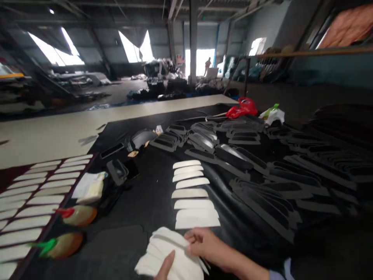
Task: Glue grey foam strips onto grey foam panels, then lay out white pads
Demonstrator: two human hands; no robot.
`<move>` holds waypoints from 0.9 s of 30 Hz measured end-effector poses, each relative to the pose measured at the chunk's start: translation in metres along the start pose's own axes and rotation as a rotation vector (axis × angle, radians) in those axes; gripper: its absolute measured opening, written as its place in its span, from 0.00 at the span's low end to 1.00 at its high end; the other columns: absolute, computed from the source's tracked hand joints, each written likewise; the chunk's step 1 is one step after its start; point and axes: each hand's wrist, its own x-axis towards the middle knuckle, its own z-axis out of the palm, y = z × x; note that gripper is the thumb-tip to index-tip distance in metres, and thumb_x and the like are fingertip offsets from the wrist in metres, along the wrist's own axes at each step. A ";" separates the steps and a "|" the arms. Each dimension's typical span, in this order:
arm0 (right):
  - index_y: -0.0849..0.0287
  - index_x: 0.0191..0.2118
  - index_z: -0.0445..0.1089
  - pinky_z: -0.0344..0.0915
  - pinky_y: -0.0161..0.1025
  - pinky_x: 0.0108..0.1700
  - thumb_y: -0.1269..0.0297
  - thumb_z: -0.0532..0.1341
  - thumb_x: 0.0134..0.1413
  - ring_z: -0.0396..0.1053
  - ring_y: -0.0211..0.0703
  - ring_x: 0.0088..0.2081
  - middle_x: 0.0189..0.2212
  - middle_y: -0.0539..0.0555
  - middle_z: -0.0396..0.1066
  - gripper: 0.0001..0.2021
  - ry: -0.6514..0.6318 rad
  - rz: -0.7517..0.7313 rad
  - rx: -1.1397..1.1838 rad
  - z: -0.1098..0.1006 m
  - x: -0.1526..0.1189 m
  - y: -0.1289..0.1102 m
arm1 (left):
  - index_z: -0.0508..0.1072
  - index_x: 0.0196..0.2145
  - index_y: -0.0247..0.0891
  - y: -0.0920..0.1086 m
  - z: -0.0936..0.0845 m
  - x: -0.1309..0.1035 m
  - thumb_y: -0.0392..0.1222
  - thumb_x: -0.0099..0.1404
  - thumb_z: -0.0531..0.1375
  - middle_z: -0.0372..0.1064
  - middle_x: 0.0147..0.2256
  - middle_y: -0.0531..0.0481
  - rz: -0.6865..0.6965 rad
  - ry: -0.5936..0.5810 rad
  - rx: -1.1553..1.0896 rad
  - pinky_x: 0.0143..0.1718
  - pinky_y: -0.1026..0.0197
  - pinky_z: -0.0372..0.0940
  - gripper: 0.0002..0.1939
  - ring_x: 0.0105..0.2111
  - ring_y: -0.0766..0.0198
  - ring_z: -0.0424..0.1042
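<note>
At the bottom middle, a fanned stack of thin white cut pieces [163, 252] is in my left hand [166, 267], its thumb pressed on top; the other fingers are hidden. My right hand [204, 247] pinches at the right edge of this stack, thumb and fingers closed on a white piece. Just beyond my hands, a column of similar white pieces [190, 193] lies on the black covering, rounded along one edge and partly overlapping near me.
Left are a red-tipped bottle [80, 215], a green-tipped bottle [65, 245], a folded white packet [90, 186] and rows of white strips [37, 210]. Many dark cut pieces [262, 194] spread over the right. A red bag [243, 109] sits at the back; a distant person [207, 65] stands in the doorway.
</note>
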 end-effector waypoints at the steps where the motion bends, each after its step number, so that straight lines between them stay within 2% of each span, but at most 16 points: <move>1: 0.62 0.38 0.69 0.64 0.36 0.34 0.63 0.63 0.39 0.67 0.38 0.31 0.31 0.51 0.70 0.16 0.020 -0.004 -0.047 -0.003 -0.005 0.005 | 0.66 0.49 0.39 -0.004 -0.008 -0.003 0.40 0.59 0.59 0.70 0.43 0.44 0.018 0.047 -0.010 0.44 0.53 0.67 0.19 0.42 0.57 0.70; 4: 0.61 0.42 0.68 0.64 0.39 0.40 0.67 0.61 0.43 0.68 0.43 0.37 0.37 0.55 0.71 0.16 0.071 -0.116 -0.385 -0.024 -0.018 0.015 | 0.65 0.51 0.36 -0.009 -0.021 -0.010 0.28 0.54 0.61 0.74 0.34 0.47 0.114 0.189 -0.026 0.45 0.55 0.67 0.26 0.35 0.59 0.74; 6: 0.59 0.45 0.67 0.63 0.42 0.46 0.69 0.59 0.47 0.66 0.45 0.43 0.42 0.56 0.70 0.16 0.075 -0.240 -0.692 -0.041 -0.025 0.020 | 0.65 0.51 0.35 -0.009 -0.025 -0.013 0.27 0.54 0.60 0.75 0.30 0.49 0.139 0.267 -0.043 0.45 0.55 0.67 0.26 0.31 0.61 0.74; 9: 0.59 0.48 0.65 0.62 0.45 0.50 0.70 0.57 0.52 0.64 0.47 0.47 0.45 0.58 0.69 0.16 0.052 -0.389 -1.035 -0.058 -0.031 0.028 | 0.65 0.50 0.35 -0.009 -0.029 -0.016 0.27 0.55 0.59 0.75 0.29 0.49 0.145 0.308 -0.093 0.44 0.54 0.68 0.24 0.30 0.61 0.75; 11: 0.59 0.49 0.64 0.62 0.46 0.50 0.71 0.56 0.53 0.63 0.47 0.48 0.45 0.58 0.69 0.16 0.041 -0.455 -1.131 -0.063 -0.029 0.033 | 0.65 0.50 0.36 -0.010 -0.033 -0.019 0.26 0.56 0.58 0.76 0.30 0.50 0.179 0.310 -0.116 0.44 0.54 0.68 0.23 0.31 0.61 0.75; 15: 0.58 0.51 0.64 0.62 0.47 0.51 0.70 0.58 0.54 0.62 0.48 0.50 0.47 0.58 0.68 0.17 0.016 -0.506 -1.145 -0.068 -0.021 0.042 | 0.65 0.52 0.35 -0.014 -0.037 -0.024 0.28 0.57 0.57 0.76 0.30 0.48 0.176 0.339 -0.128 0.45 0.54 0.68 0.23 0.32 0.61 0.75; 19: 0.59 0.51 0.64 0.61 0.47 0.53 0.64 0.59 0.54 0.63 0.48 0.50 0.47 0.58 0.69 0.18 -0.006 -0.521 -1.040 -0.077 -0.014 0.045 | 0.64 0.52 0.33 -0.017 -0.035 -0.029 0.28 0.57 0.58 0.76 0.30 0.47 0.192 0.345 -0.156 0.45 0.55 0.67 0.24 0.32 0.60 0.75; 24: 0.58 0.51 0.64 0.61 0.45 0.52 0.58 0.57 0.56 0.64 0.46 0.48 0.47 0.57 0.69 0.18 -0.039 -0.444 -0.905 -0.089 -0.008 0.041 | 0.64 0.52 0.34 -0.019 -0.034 -0.034 0.28 0.56 0.59 0.76 0.30 0.48 0.225 0.379 -0.169 0.46 0.55 0.67 0.25 0.32 0.61 0.75; 27: 0.59 0.50 0.65 0.61 0.45 0.51 0.58 0.56 0.57 0.64 0.47 0.48 0.46 0.58 0.69 0.17 -0.077 -0.455 -0.926 -0.090 -0.008 0.036 | 0.64 0.52 0.34 -0.020 -0.035 -0.037 0.29 0.56 0.59 0.76 0.31 0.47 0.236 0.401 -0.193 0.46 0.53 0.67 0.24 0.32 0.60 0.75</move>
